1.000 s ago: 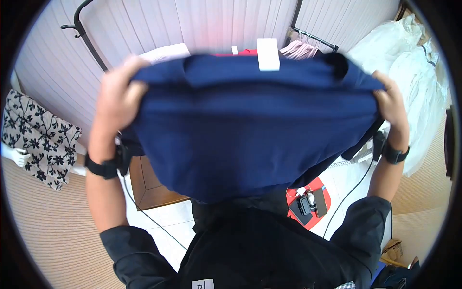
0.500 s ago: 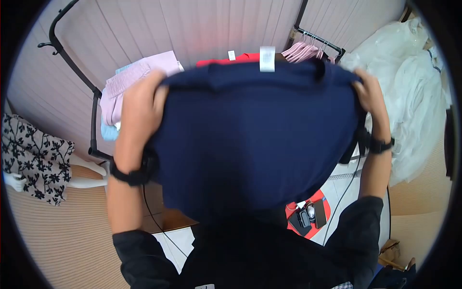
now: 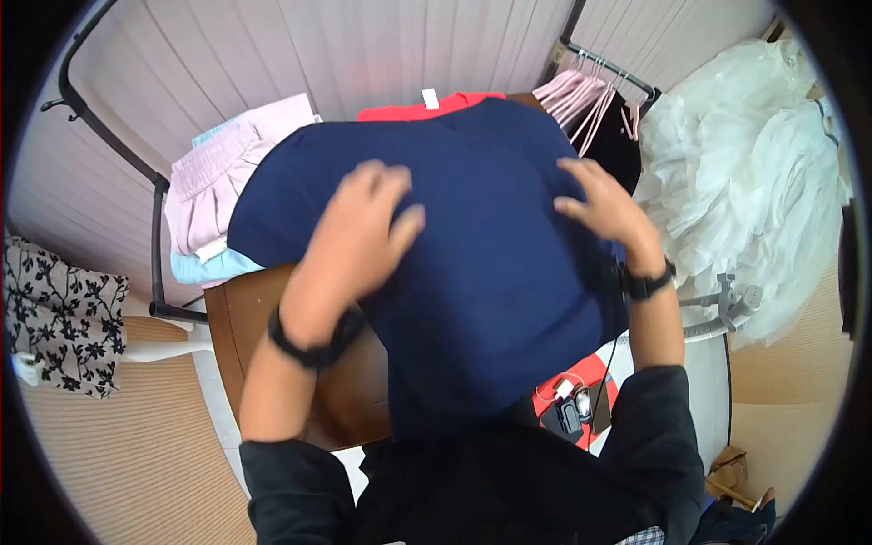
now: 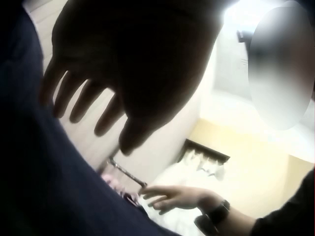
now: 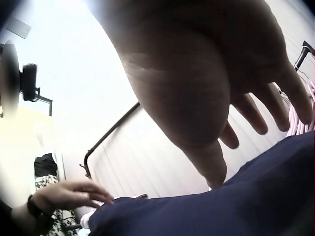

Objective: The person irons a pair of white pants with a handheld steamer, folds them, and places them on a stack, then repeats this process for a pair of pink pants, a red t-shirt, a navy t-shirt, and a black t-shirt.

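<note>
A navy garment [image 3: 481, 245] lies spread over the wooden table [image 3: 259, 331], covering much of its top; the left hand [image 3: 352, 234], fingers parted and gripping nothing, is over the table's middle; the right hand [image 3: 607, 202], likewise loose and empty, is over the table's right side; whether either presses the cloth, I cannot tell; the step looks like laying the garment flat; light palms sweeping outward from the table's middle should serve best, since hard strokes could bunch it; the sleeve reaching the lilac clothes [image 3: 213, 182] at the table's far left probably wants care, as does the red garment [image 3: 400, 113] at its far edge.
</note>
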`<state>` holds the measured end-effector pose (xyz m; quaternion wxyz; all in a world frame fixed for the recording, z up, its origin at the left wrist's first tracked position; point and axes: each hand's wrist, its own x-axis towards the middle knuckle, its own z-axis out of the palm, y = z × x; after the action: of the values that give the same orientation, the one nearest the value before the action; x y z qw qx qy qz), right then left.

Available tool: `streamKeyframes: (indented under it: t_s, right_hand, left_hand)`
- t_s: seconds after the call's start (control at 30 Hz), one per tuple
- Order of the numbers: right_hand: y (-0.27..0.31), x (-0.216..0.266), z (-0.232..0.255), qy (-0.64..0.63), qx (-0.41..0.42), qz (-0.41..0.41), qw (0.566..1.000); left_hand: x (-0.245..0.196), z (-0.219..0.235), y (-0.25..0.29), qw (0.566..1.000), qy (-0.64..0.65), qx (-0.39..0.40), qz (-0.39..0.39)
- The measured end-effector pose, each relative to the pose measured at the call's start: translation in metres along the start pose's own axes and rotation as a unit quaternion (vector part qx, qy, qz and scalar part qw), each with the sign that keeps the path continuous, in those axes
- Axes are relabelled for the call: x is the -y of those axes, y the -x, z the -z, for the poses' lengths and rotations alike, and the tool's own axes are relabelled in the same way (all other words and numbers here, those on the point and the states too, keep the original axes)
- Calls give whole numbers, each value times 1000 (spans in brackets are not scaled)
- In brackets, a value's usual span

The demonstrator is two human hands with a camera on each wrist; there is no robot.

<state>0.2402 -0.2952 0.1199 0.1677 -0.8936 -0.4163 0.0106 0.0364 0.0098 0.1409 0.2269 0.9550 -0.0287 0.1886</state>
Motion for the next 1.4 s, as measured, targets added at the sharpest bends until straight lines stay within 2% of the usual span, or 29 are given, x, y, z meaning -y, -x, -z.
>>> streamKeyframes:
  t_s: [0.03, 0.1, 0.17, 0.27, 0.3, 0.37, 0.5, 0.53, 0.57, 0.6, 0.63, 0.7, 0.73, 0.77, 0.8, 0.83, 0.9, 0.93, 0.97, 1.03, 1.07, 1.13, 1.17, 1.23, 1.27, 1.3, 1.37, 1.4]
  right_hand:
    - [27, -1, -7, -7, 15, -2, 1000]
    - [74, 15, -3, -54, 46, -81, 994]
    - [115, 24, -15, -28, 3, -140, 990]
    - [152, 28, -34, -86, 26, -172, 981]
    - [164, 23, -48, -38, 24, -150, 988]
    - [170, 23, -68, -3, -28, -135, 991]
    - [178, 13, -70, -27, -43, -147, 988]
    - [181, 7, -68, -120, -72, -150, 979]
    - [189, 0, -64, -208, -106, -155, 960]
    - [201, -7, -68, -315, -194, -187, 910]
    - [212, -10, -69, -397, -295, -226, 839]
    - [245, -30, -62, -319, -447, -325, 770]
    - [266, -49, -64, -271, -545, -320, 726]
    - [290, -68, -66, -215, -615, -351, 673]
    - [313, -82, -62, -145, -638, -403, 641]
    - [326, -92, -59, -143, -641, -402, 638]
    - [344, -108, -56, -90, -694, -425, 574]
    - [354, -118, -54, -96, -638, -473, 600]
    - [360, -133, -56, -98, -638, -471, 602]
    - [369, -171, -70, -194, -579, -492, 621]
    - [373, -194, -80, -174, -579, -503, 617]
    - [387, -225, -85, -239, -561, -469, 639]
    - [382, -230, -86, -295, -546, -437, 651]
    - [375, -233, -85, -279, -546, -445, 653]
    - [371, -232, -86, -292, -564, -410, 654]
    - [370, -231, -83, -280, -553, -435, 653]
    - [371, -235, -83, -307, -581, -382, 650]
    - [371, -232, -78, -295, -588, -394, 642]
  left_hand:
    - [-10, -2, 30, 996, 9, 83, 9]
    - [-19, -15, 86, 986, 20, 157, 42]
    - [-21, -32, 122, 973, 26, 200, 111]
    - [-21, -39, 140, 970, -24, 209, 123]
    - [-23, -39, 144, 968, -39, 208, 135]
    - [-21, -35, 143, 962, -24, 225, 151]
    - [-19, -33, 147, 959, -23, 241, 145]
    - [-20, -33, 148, 960, -23, 235, 150]
    - [-21, -34, 147, 961, -20, 229, 150]
    - [-23, -34, 147, 960, -10, 230, 157]
    - [-26, -32, 147, 958, -3, 230, 170]
    - [-30, -28, 147, 951, 19, 234, 199]
    - [-31, -30, 148, 953, 23, 238, 186]
    - [-31, -30, 150, 952, 30, 227, 202]
    - [-32, -32, 150, 951, 36, 215, 222]
    - [-34, -33, 149, 952, 37, 214, 217]
    - [-35, -35, 150, 950, 40, 197, 237]
    - [-35, -36, 151, 951, 40, 195, 238]
    - [-32, -37, 153, 953, 56, 183, 236]
    - [-24, -37, 158, 953, 70, 168, 241]
    - [-17, -37, 160, 952, 118, 149, 239]
    - [-12, -37, 165, 952, 173, 106, 230]
    - [-13, -36, 166, 950, 166, 94, 246]
    - [-12, -33, 165, 939, 217, 103, 245]
    - [-11, -34, 167, 938, 212, 91, 259]
    - [-10, -35, 170, 940, 217, 92, 248]
    - [-7, -37, 175, 940, 218, 81, 250]
    - [-5, -38, 177, 943, 220, 84, 235]
